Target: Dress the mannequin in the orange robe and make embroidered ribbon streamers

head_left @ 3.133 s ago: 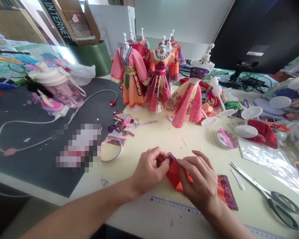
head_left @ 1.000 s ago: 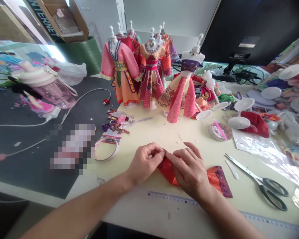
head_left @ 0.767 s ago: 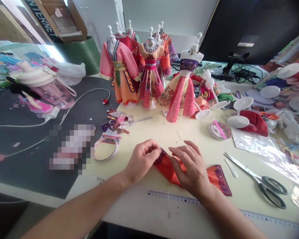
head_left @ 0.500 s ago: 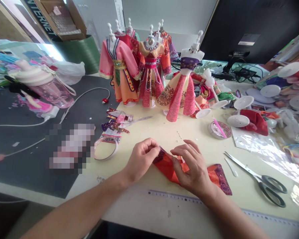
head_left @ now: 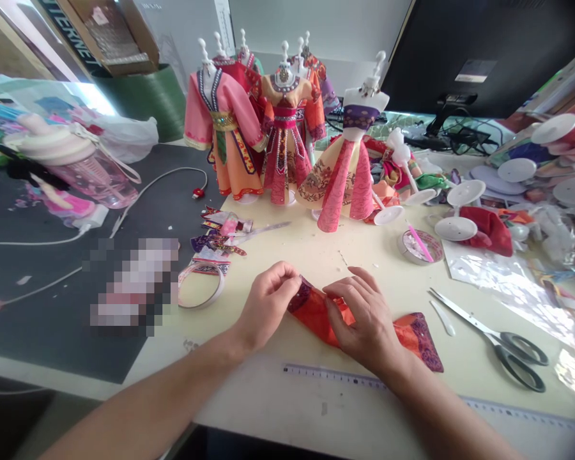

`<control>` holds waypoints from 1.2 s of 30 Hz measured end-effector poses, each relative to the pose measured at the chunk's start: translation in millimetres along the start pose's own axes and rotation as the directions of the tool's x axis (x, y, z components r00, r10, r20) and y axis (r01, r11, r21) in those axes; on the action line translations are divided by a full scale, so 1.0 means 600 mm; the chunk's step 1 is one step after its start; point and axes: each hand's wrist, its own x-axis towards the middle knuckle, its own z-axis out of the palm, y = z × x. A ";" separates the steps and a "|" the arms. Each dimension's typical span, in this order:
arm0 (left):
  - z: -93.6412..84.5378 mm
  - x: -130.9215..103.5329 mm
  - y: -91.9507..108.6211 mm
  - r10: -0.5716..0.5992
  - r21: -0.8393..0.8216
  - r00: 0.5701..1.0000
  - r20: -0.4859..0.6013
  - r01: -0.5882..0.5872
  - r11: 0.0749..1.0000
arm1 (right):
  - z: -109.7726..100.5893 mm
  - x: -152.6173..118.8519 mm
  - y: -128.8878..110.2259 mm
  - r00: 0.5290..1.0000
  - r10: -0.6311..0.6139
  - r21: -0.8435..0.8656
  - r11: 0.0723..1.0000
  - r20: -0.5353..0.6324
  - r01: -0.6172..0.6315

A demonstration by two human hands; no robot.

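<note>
An orange doll garment (head_left: 314,322) with purple patterned borders lies on the pale table top in front of me. At its upper left corner, my left hand (head_left: 271,303) is closed, thumb and forefinger pinching the purple border. Over the middle of the cloth, my right hand (head_left: 364,319) has thumb and forefinger brought together at the upper edge, with the other fingers raised and loosely bent. Its palm hides part of the cloth. To the right of this hand, the other patterned end of the garment rests flat.
Dressed doll mannequins (head_left: 285,128) stand at the back. Scissors (head_left: 501,345) and a white spatula-like piece (head_left: 443,318) lie right, below a tape roll (head_left: 419,248) holding small bits. A ruler (head_left: 333,375) lies near the front edge. Trim scraps (head_left: 218,243) and another tape roll (head_left: 201,287) are left.
The whole view has shifted slightly, so everything sits a little further left. Both hands keep nearly the same grip at the garment's upper edge.
</note>
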 end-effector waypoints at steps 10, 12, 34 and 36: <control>0.001 -0.002 0.003 0.002 0.025 1.000 -0.021 -0.002 1.000 | 0.007 0.000 0.002 0.996 0.080 0.034 0.996 0.046 -0.082; 0.001 -0.001 0.002 0.016 0.037 0.999 -0.037 -0.014 0.999 | 0.007 -0.001 0.003 0.997 0.073 0.028 0.997 0.020 -0.074; 0.005 0.001 -0.006 -0.118 -0.164 0.989 -0.083 0.103 0.981 | 0.001 -0.003 -0.001 0.990 -0.121 -0.165 0.980 -0.072 0.108; 0.006 0.001 -0.006 -0.120 -0.148 0.989 -0.087 0.106 0.983 | 0.001 -0.002 -0.002 0.990 -0.120 -0.164 0.981 -0.073 0.106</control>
